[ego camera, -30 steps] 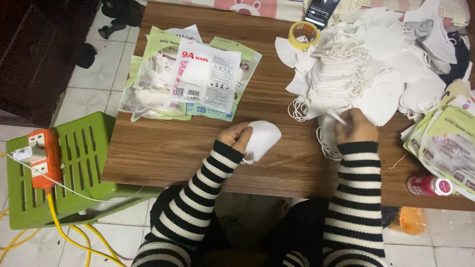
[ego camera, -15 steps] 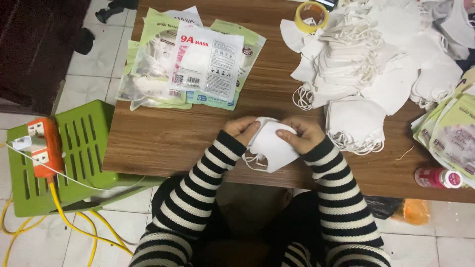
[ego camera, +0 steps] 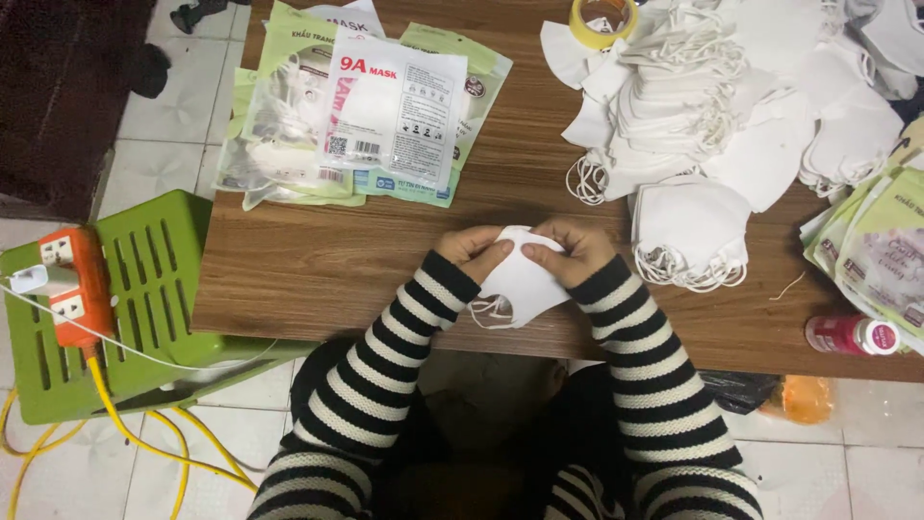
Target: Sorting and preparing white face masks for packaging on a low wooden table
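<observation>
A folded white face mask [ego camera: 520, 284] with thin ear loops is held over the near edge of the wooden table [ego camera: 318, 274]. My left hand [ego camera: 474, 248] pinches its upper left edge. My right hand [ego camera: 568, 250] grips its upper right edge. Both arms wear black-and-white striped sleeves. A big heap of loose white masks [ego camera: 731, 106] lies at the back right, with one small stack [ego camera: 691, 231] just right of my right hand. Sealed mask packets [ego camera: 366, 111] in clear and green wrappers lie at the back left.
A roll of yellow tape [ego camera: 603, 19] sits at the back. Green printed packets [ego camera: 881, 255] and a small red bottle [ego camera: 852, 334] lie at the right edge. A green plastic stool [ego camera: 154, 289] with an orange power strip [ego camera: 67, 279] and yellow cable stands left of the table.
My right hand left the mask heap and came back to the mask held by my left hand. Both hands now hold it together near the table's front edge.
</observation>
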